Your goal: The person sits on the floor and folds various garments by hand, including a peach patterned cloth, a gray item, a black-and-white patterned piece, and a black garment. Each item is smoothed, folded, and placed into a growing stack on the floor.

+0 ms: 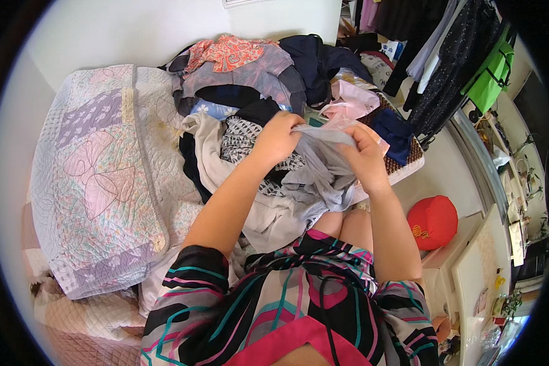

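A light grey garment [322, 160] of thin cloth hangs between my two hands. My left hand [281, 135] pinches its upper edge at one end, and my right hand [363, 155] grips the other end. The lower part droops in folds over my knees. Beneath and beside it lie a black-and-white patterned garment [240, 139] and a cream garment [208, 153]. Another pale cloth [272, 219] is bunched close to my lap. Just beyond my right hand are a pink garment [354, 98] and a crumpled navy cloth [392, 135].
A folded patchwork quilt [103, 183] fills the left side of the bed. Heaped at the back are an orange paisley cloth [228, 50] and dark navy clothing [309, 64]. Clothes hang on a rack [457, 50] at right, near a green bag [492, 75]. A red round object [433, 222] stands beside the bed.
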A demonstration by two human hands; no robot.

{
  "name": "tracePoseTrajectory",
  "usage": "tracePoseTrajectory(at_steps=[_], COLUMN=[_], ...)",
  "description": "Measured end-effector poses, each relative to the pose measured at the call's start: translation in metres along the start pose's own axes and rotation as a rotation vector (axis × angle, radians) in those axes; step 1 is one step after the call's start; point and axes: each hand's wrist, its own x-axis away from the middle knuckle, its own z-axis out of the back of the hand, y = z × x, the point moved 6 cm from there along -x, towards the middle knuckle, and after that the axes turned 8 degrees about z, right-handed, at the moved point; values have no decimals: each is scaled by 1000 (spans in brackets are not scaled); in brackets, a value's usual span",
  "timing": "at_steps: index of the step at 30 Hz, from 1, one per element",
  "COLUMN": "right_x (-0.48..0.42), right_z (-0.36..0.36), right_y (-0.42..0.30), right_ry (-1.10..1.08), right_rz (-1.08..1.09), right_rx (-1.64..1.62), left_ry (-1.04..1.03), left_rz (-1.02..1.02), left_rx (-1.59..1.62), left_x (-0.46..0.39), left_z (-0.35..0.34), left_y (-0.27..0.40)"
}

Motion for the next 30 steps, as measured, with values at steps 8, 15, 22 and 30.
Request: tracePoseTrajectory(at_steps=[8, 15, 22, 30], right_x=[23, 25, 34, 51], right_z=[23, 9, 21, 14], right_y=[42, 27, 35, 60], right_ry=[-156, -68, -282, -36], right_rz=[-137, -431, -353, -580], right_rx=[341, -227, 493, -424], left_ry=[-695, -302, -625, -623], left_rz=[454, 115, 681, 202], left_rx=[1082, -147, 1312, 45], left_x=[20, 23, 37, 36], left_z=[-35, -42, -63, -67], left_y=[27, 9, 16, 27])
